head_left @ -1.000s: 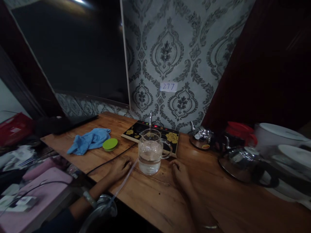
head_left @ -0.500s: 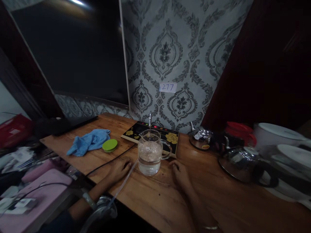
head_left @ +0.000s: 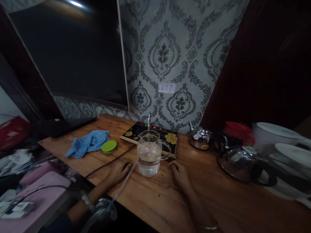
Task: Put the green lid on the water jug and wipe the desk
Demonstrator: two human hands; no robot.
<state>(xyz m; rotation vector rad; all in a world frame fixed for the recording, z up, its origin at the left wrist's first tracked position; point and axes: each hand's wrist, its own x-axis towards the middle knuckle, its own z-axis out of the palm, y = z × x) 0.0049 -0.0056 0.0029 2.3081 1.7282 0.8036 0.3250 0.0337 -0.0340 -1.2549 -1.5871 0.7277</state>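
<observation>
A clear glass jug (head_left: 148, 166) with a handle on its right stands upright on the wooden table (head_left: 170, 202), with bubbling water inside. Behind it, a slim shiny spout (head_left: 149, 119) rises over the black electric tea stove (head_left: 171, 137), which has gold flowers and a red light; a stream appears to fall into the jug. My left hand (head_left: 120, 171) rests on the table left of the jug, beside a clear tube (head_left: 123, 184), fingers loosely bent and holding nothing. My right hand (head_left: 179, 173) lies right of the jug, empty, fingers slightly curled and apart. Neither hand touches the jug.
A blue cloth (head_left: 88, 144) and a green lid (head_left: 109, 146) lie at left, near a black cable. Shiny kettles (head_left: 200, 136) and white containers (head_left: 279, 129) stand at right. Below the front edge, a metal pot (head_left: 103, 207) shows by my left arm.
The view has shifted slightly. Both hands stay in place on the table, and the jug has not moved.
</observation>
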